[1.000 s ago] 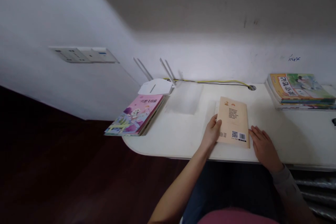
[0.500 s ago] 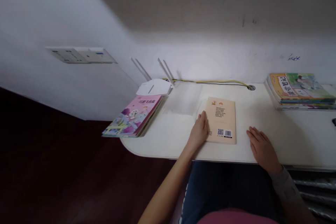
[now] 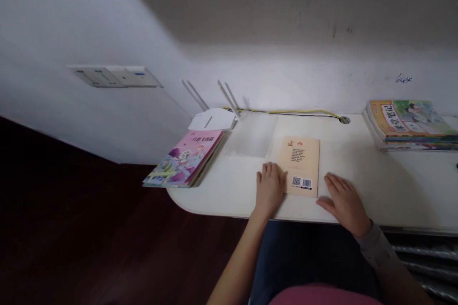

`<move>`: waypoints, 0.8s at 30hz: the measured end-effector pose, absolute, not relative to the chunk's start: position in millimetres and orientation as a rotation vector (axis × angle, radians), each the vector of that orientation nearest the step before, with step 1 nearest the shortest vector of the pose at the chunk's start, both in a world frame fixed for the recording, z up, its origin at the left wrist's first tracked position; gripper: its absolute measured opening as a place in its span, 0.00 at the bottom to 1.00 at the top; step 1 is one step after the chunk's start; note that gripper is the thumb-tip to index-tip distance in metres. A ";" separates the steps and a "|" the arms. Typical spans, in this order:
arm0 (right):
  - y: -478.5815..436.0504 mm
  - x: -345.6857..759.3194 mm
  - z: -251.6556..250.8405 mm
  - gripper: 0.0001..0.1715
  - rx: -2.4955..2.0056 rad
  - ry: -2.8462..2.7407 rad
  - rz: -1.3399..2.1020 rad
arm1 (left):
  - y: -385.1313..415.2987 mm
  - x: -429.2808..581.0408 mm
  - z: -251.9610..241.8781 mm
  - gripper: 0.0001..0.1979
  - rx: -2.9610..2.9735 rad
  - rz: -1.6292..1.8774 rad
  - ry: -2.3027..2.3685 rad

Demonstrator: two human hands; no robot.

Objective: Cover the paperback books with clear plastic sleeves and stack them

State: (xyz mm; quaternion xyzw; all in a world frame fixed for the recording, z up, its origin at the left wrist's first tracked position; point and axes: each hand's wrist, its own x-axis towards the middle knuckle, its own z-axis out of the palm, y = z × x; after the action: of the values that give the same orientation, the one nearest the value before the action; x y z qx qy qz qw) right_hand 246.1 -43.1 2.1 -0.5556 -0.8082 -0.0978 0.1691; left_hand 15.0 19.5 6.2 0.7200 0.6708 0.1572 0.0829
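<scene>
A peach-coloured book (image 3: 303,162) lies flat on the white desk (image 3: 222,190), its back cover up with text, a QR code and a barcode. Beside its lower left edge rests my left hand (image 3: 271,188), open and palm down, the thumb at the book's edge. To the right of the book my right hand (image 3: 344,202) lies open on the desk, fingers stretched out and thumb apart, pointing towards the book's lower right corner. A small gap separates that hand from the book.
A stack of picture books (image 3: 188,157) with a pink cover sits on the left, in front of a white router (image 3: 212,119). A clear plastic sheet (image 3: 250,138) lies mid-desk. Another stack of books (image 3: 411,121) stands back right. A yellow cable (image 3: 304,111) runs along the wall.
My left hand has turned flatter and slid slightly down beside the book. My right hand has moved left, closer to the book, its thumb now spread.
</scene>
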 end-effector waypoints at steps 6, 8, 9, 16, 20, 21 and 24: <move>-38.8 228.8 14.8 0.23 -1.648 -2.295 -0.217 | 10.5 13.8 -6.8 0.25 2.121 0.609 2.026; -40.0 229.1 14.3 0.22 -1.645 -2.281 -0.227 | 10.6 12.2 -9.6 0.25 2.121 0.657 2.014; -40.7 229.3 13.7 0.22 -1.646 -2.276 -0.231 | 10.6 11.5 -10.5 0.25 2.121 0.674 2.008; -42.2 230.2 8.3 0.22 -1.650 -2.282 -0.239 | 8.6 10.9 -7.3 0.23 2.072 0.752 1.961; -41.8 231.4 6.2 0.22 -1.638 -2.283 -0.236 | 7.8 10.0 -3.6 0.22 2.017 0.768 1.939; -41.7 231.6 6.1 0.22 -1.637 -2.281 -0.233 | 7.8 9.6 -3.1 0.21 2.004 0.769 1.936; -41.9 231.7 6.8 0.22 -1.634 -2.271 -0.228 | 8.5 9.3 -2.4 0.21 1.974 0.770 1.941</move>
State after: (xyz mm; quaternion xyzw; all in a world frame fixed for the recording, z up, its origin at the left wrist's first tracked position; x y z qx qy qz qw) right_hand 231.7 -41.9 6.8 -0.5739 -0.7978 -0.0802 0.1664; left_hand 9.3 8.5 -2.4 0.6809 0.6694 0.2654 0.1335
